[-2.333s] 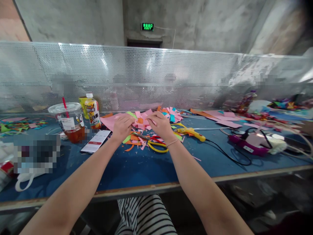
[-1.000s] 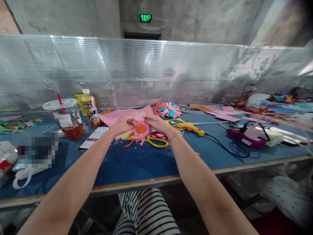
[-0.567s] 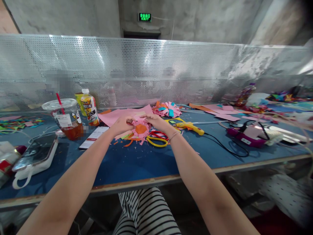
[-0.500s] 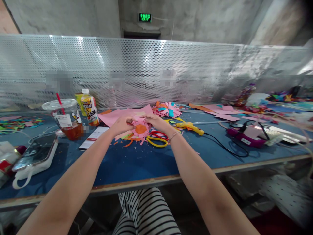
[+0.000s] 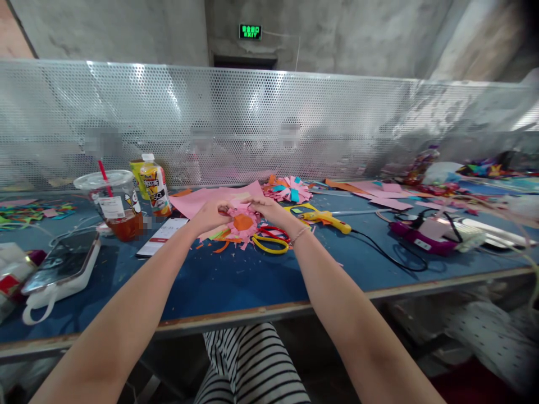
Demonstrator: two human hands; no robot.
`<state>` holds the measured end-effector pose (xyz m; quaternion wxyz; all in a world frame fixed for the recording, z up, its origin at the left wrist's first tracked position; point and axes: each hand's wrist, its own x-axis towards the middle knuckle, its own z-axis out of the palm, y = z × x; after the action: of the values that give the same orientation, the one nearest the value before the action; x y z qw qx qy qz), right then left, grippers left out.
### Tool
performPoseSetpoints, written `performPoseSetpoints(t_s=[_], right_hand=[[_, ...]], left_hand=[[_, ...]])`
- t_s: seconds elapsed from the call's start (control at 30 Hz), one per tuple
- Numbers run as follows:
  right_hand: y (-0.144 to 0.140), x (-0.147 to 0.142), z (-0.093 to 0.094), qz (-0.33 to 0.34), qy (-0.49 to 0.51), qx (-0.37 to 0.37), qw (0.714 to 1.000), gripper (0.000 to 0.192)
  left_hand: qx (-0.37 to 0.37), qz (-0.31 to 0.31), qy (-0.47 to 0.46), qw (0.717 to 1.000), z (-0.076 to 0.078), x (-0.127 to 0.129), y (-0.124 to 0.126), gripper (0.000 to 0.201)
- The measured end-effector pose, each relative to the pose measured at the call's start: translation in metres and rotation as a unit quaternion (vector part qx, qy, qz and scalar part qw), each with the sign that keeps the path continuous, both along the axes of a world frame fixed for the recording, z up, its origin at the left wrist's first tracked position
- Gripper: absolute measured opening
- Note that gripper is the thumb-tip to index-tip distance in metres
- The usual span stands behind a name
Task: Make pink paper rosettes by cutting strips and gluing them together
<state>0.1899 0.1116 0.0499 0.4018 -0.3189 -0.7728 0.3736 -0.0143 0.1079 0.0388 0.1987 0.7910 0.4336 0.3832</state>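
Note:
A pink paper flower with an orange centre point(image 5: 243, 223) is held just above the blue table point(image 5: 236, 280). My left hand point(image 5: 209, 215) pinches its left edge and my right hand point(image 5: 269, 211) pinches its upper right edge. Both hands meet over the flower's top petals. Under and around it lie coloured paper scraps point(image 5: 219, 238) and yellow-handled scissors point(image 5: 269, 243). A large pink paper sheet point(image 5: 202, 197) lies behind the hands.
An iced drink cup with a red straw point(image 5: 115, 205), a juice bottle point(image 5: 154, 185) and a phone point(image 5: 162, 237) stand left. A yellow glue gun point(image 5: 326, 220) with a black cord, a purple device point(image 5: 425, 238) and another paper flower point(image 5: 288, 189) lie right. A perforated metal screen point(image 5: 269, 123) backs the table.
The hands lifted the flower off the scrap pile so its orange centre faces me; over the last second they have stayed almost still, fingers working at the top petals.

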Motion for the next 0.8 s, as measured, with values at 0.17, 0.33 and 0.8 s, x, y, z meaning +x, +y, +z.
performPoseSetpoints(t_s=[0.17,0.33,0.8], right_hand=[[-0.002,0.0,0.002,0.005,-0.004,-0.002,1.0,0.03],[-0.002,0.001,0.002,0.014,0.004,-0.017,1.0,0.032],[-0.014,-0.001,0.004,-0.044,-0.116,0.306,0.944,0.033]], left_hand=[[-0.004,-0.011,-0.009,1.0,0.0,0.0,0.0,0.02],[0.003,-0.014,-0.01,1.0,0.0,0.0,0.0,0.02],[0.295,0.133,0.116,0.939,0.005,0.0,-0.01,0.016]])
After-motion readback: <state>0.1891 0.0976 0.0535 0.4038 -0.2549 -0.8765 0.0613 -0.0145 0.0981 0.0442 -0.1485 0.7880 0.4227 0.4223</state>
